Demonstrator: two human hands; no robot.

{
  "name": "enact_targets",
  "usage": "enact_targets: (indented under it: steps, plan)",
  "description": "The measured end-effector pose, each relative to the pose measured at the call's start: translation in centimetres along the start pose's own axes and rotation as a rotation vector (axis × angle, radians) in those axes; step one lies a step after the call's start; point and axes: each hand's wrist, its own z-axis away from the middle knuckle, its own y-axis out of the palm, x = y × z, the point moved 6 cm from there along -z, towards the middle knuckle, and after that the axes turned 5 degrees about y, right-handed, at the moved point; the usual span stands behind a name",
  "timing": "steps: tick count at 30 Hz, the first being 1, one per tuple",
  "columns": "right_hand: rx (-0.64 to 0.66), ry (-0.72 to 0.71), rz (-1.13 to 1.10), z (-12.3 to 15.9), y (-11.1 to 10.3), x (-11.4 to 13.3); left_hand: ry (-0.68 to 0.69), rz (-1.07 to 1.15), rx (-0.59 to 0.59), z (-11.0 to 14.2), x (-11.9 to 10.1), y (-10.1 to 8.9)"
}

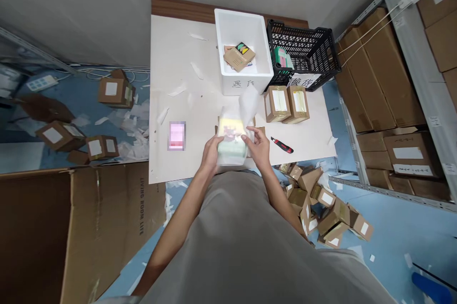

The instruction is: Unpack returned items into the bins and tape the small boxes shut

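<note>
Between my two hands is a package in translucent white wrap, with yellow, pink and pale green showing through. My left hand grips its left side, thumb on top. On the right edge my right hand pinches the wrap between thumb and fingers. A loose flap of the wrap stands up at the far end. Brown cardboard shows partly from beneath the package; the rest of it is hidden. To the right of my right hand lies a red and black utility knife.
A white bin holding flat cardboard pieces and a black crate stand at the back. Two small boxes sit before the crate. A blurred pink item lies at left. Cartons litter the floor; shelving stands right.
</note>
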Motion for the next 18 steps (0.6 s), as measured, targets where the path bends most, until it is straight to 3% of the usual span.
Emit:
enact_targets:
  steps: [5,7,10,13,18]
  plan:
    - [-0.037,0.018,-0.132,-0.9,-2.3,0.3,0.227,-0.159,-0.039,-0.1,0.0,1.5]
    - [-0.015,0.028,-0.178,-1.2,-2.4,0.1,0.244,-0.203,-0.005,0.1,0.4,2.7]
    - [0.072,0.055,-0.217,-1.6,-1.9,-0.5,0.109,-0.131,0.067,0.5,1.9,4.5]
    - [0.084,0.054,-0.199,-2.4,-2.7,-0.8,-0.041,0.016,0.026,0.8,3.2,5.0]
    - [-0.116,-0.030,-0.064,-4.7,-8.6,-1.4,-0.068,0.116,-0.065,0.4,2.9,4.3]
